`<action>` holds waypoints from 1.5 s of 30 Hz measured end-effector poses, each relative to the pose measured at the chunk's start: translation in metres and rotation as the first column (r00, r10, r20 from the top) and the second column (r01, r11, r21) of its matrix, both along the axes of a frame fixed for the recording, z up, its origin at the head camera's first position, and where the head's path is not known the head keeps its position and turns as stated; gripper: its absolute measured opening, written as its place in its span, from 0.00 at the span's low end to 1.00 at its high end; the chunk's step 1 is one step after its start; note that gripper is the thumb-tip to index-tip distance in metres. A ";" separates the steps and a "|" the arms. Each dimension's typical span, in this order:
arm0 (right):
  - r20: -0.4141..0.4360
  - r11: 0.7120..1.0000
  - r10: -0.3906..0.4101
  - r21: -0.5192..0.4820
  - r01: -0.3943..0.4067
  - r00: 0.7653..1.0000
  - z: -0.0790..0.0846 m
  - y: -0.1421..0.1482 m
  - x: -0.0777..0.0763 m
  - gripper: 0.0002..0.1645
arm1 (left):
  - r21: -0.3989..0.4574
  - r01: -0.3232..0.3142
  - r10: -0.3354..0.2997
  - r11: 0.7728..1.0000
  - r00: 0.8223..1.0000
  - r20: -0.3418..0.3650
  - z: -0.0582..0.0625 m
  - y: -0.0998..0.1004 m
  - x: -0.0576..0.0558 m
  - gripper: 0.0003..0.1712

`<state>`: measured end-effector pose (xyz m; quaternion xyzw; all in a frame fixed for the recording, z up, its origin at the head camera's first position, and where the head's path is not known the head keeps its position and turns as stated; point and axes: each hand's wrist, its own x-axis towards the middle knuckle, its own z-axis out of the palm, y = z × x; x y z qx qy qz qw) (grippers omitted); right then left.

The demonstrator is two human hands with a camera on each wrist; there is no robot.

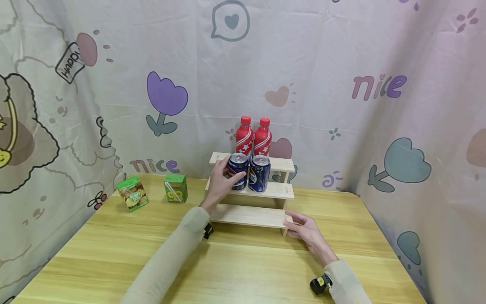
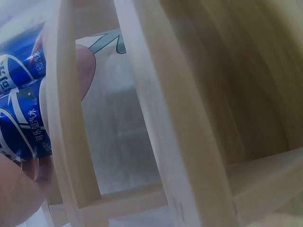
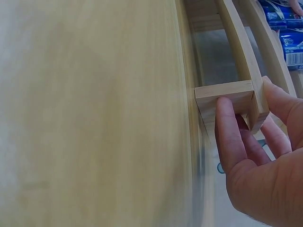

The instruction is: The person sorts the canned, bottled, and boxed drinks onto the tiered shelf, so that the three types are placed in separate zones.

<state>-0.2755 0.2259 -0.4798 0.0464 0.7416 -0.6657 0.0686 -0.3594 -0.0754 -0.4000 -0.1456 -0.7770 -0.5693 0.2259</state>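
Note:
On the middle step of a three-step wooden rack (image 1: 248, 214) stand two dark blue soda cans side by side. My left hand (image 1: 219, 183) holds the left soda can (image 1: 238, 166), with the thumb across its front. Beside it, the right soda can (image 1: 260, 175) is upright. In the left wrist view, part of the left hand (image 2: 19, 194) shows under the blue labels. At the rack's lower right end, my right hand (image 1: 306, 231) grips the bottom step. The right wrist view shows that hand's thumb and fingers (image 3: 229, 137) around the board's corner and its support.
Two red bottles (image 1: 263, 137) stand on the top step behind the cans. To the left on the wooden table (image 1: 243, 270) are a green drink carton (image 1: 176, 188) and another green-and-brown carton (image 1: 133, 194), turned at an angle. A patterned cloth (image 1: 303, 55) hangs behind the table.

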 end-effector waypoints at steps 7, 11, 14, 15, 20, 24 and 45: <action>0.000 1.000 0.011 -0.008 -0.011 1.000 0.001 -0.001 -0.001 0.33 | -0.005 0.009 -0.009 1.000 1.000 -0.015 0.000 0.001 0.000 0.45; -0.005 1.000 0.014 -0.008 -0.014 1.000 0.002 -0.002 -0.001 0.33 | -0.010 0.012 -0.013 1.000 1.000 -0.014 0.001 0.000 -0.001 0.45; -0.004 1.000 0.013 -0.006 -0.013 1.000 0.003 -0.002 -0.001 0.33 | -0.014 0.022 -0.022 1.000 1.000 -0.014 0.001 -0.001 -0.002 0.45; -0.005 1.000 0.013 -0.004 -0.013 1.000 0.003 -0.002 -0.001 0.33 | -0.015 0.026 -0.026 1.000 1.000 -0.012 0.001 -0.001 -0.002 0.44; -0.002 1.000 0.011 -0.010 -0.011 1.000 0.003 -0.002 -0.002 0.33 | -0.022 0.040 -0.040 0.999 0.999 -0.001 0.001 -0.001 -0.003 0.44; -0.002 1.000 0.011 -0.014 -0.011 1.000 0.003 -0.002 -0.001 0.34 | -0.031 0.044 -0.044 0.999 0.999 0.003 0.001 0.000 -0.003 0.44; -0.007 1.000 0.017 -0.023 -0.017 1.000 0.003 -0.001 0.002 0.34 | -0.061 0.070 -0.068 0.996 0.997 0.047 -0.001 -0.004 0.000 0.48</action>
